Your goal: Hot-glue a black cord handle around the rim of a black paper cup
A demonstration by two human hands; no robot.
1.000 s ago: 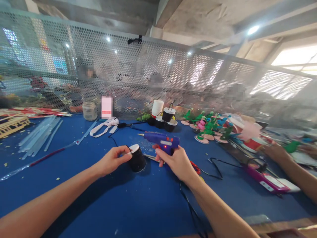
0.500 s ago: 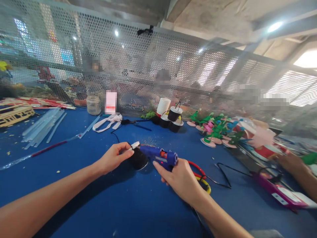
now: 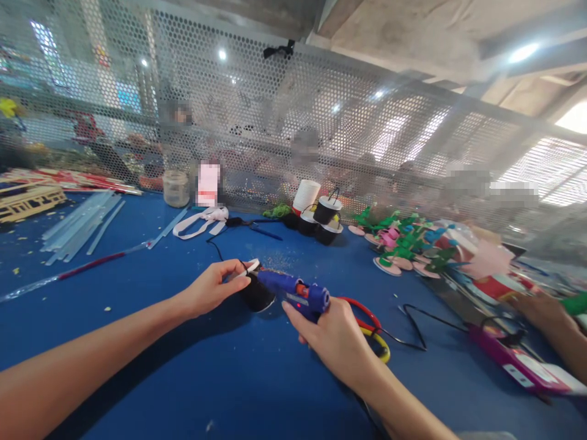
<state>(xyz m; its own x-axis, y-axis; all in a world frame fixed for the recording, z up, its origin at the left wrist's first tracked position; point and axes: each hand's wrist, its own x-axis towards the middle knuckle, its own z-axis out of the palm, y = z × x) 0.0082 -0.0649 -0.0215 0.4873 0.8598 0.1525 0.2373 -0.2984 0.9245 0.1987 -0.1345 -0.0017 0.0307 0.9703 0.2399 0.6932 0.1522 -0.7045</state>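
Note:
My left hand [image 3: 219, 286] pinches the white rim of a small black cup [image 3: 257, 296], which is tilted just above or on the blue table [image 3: 192, 379]. My right hand [image 3: 337, 336] is wrapped round a blue hot glue gun [image 3: 293, 288] with a small red light lit. The gun's nozzle points left and reaches the cup's rim; whether it touches is hard to make out. Scissors with red and yellow handles [image 3: 367, 318] lie behind my right hand, their blades hidden.
Several black-and-white cups [image 3: 327, 211] stand at the back. Clear glue sticks [image 3: 82, 223] and white ribbon [image 3: 202, 223] lie left. Green craft figures [image 3: 403, 241], a purple power strip [image 3: 516, 360] and another person's hand [image 3: 541, 308] are right. A perforated metal screen [image 3: 257, 140] bounds the table.
The cup's rim has turned to show more of its opening near the nozzle. Both hands keep their grips. The other person's hand has shifted slightly, and the whole view has moved a little.

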